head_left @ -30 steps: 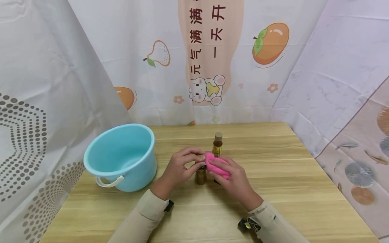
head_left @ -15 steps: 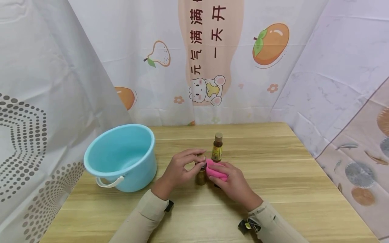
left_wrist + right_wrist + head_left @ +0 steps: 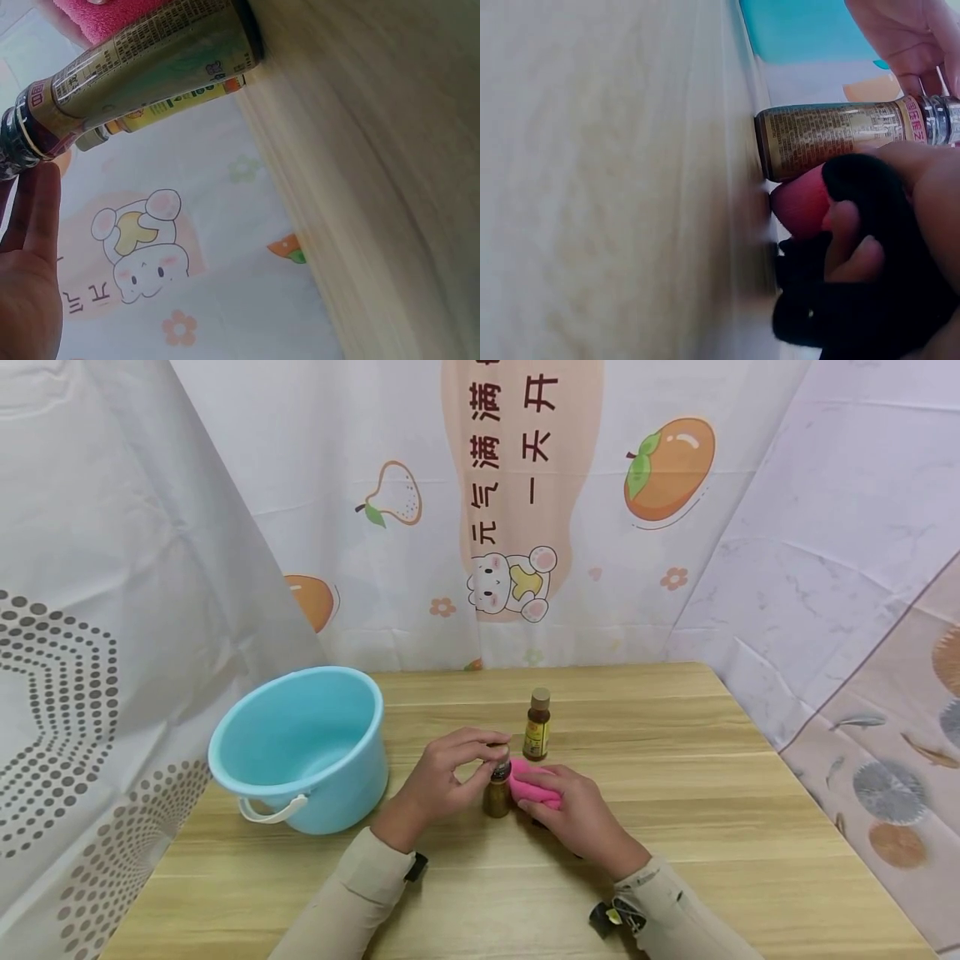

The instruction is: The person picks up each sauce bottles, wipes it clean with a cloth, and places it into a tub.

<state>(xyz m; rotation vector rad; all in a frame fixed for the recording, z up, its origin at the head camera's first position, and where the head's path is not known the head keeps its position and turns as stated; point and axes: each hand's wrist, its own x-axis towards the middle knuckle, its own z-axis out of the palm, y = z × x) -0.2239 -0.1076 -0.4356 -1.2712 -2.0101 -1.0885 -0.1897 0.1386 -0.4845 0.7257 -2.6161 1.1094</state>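
Observation:
A brown glass bottle [image 3: 497,797] stands upright on the table in front of me. My left hand [image 3: 453,772] pinches its top between thumb and fingers. My right hand [image 3: 573,806] holds a bunched pink cloth [image 3: 532,785] against the bottle's right side. In the left wrist view the bottle [image 3: 157,64] shows its printed label, with the cloth [image 3: 109,16] behind it. Something black and soft-looking [image 3: 870,232] is bunched among the right hand's fingers in the right wrist view; its kind is unclear. Just behind stands a second small bottle [image 3: 536,735] with a yellow label.
To the left stands a light blue bucket [image 3: 358,793] with a white handle [image 3: 272,812]. The wooden table [image 3: 712,810] reaches back to a printed curtain [image 3: 420,568].
My right hand has brought the pink cloth lower, from around the bottle's top to its side. The back bottle is now uncovered. The left hand has stayed at the bottle's top.

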